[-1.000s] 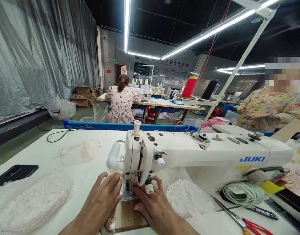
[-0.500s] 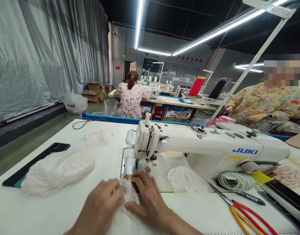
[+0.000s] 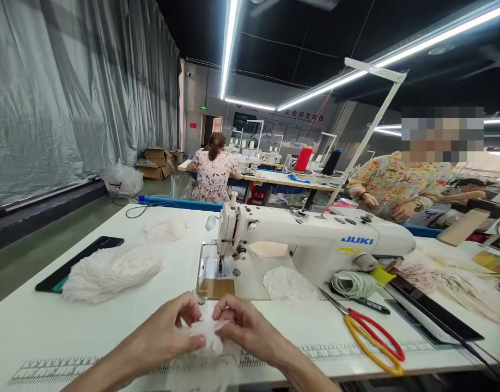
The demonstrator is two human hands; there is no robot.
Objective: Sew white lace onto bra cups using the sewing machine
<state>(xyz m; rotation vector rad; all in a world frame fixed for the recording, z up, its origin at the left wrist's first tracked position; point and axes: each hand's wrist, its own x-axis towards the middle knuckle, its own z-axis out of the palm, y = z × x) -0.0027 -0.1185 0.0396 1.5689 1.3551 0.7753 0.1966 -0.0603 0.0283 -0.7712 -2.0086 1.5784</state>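
Between both hands, in front of the sewing machine, is a piece of thin white fabric (image 3: 209, 332), partly blurred. My left hand (image 3: 168, 332) pinches its left side with thumb and fingers. On its right side my right hand (image 3: 250, 329) grips the cloth the same way. The white sewing machine (image 3: 299, 231) stands just beyond, with its needle and presser foot (image 3: 221, 265) above the metal plate and nothing under them. A white lace piece (image 3: 288, 283) lies under the machine's arm. Left of the machine rests a heap of white lace trim (image 3: 113, 272).
Large scissors (image 3: 366, 337) with red and yellow handles lie to the right. Behind them are a coil of pale green cord (image 3: 352, 286) and a black marker (image 3: 372, 305). A printed ruler (image 3: 54, 370) runs along the front edge. Two co-workers are beyond the table.
Both hands have drawn back from the needle area toward the table's front edge, bringing the white fabric with them. The view has shifted, showing more of the table's right side.
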